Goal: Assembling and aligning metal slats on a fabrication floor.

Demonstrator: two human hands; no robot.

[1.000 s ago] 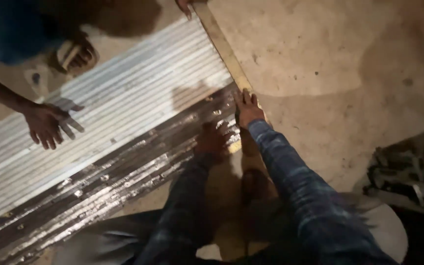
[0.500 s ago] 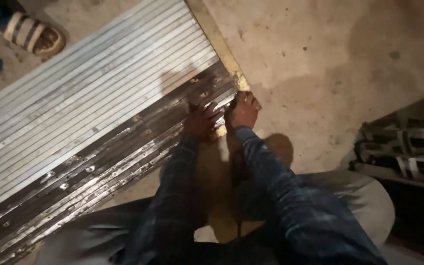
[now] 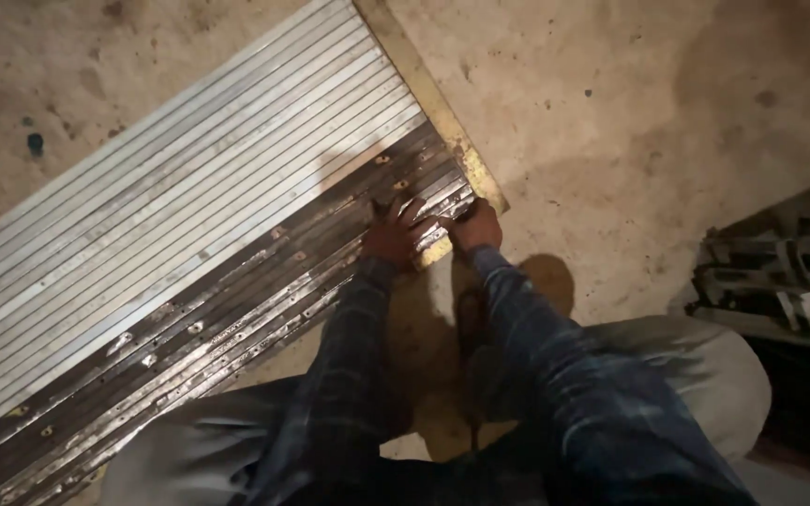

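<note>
Item: row of long metal strips point(image 3: 189, 253) laid side by side on the concrete floor point(image 3: 611, 112), running diagonally; all places below are given from this row. Far portion of the row: pale, clean, silvery strips. Near portion: darker, stained strips point(image 3: 236, 328) with small holes or rivets along them. End of the row, right: a yellowish bar point(image 3: 424, 89) lies across the strip ends, touching them. My left hand point(image 3: 396, 234) rests flat on the dark strips just short of that end, fingers spread and pressing down. My right hand point(image 3: 475, 227) sits at the very corner, where the nearest dark strip meets the yellowish bar, fingers curled over the edge; whether they pinch a single strip or only hook the corner, I cannot tell. Beyond the end, well to the right: a stack of metal frames point(image 3: 780, 272), apart from the row. Risks, as judged: strip ends look thin and raw, so a curled finger could be cut if the corner slips; pushing unevenly at one end could skew the near strips out of line; a fingertip could be nipped between strip and bar.
</note>
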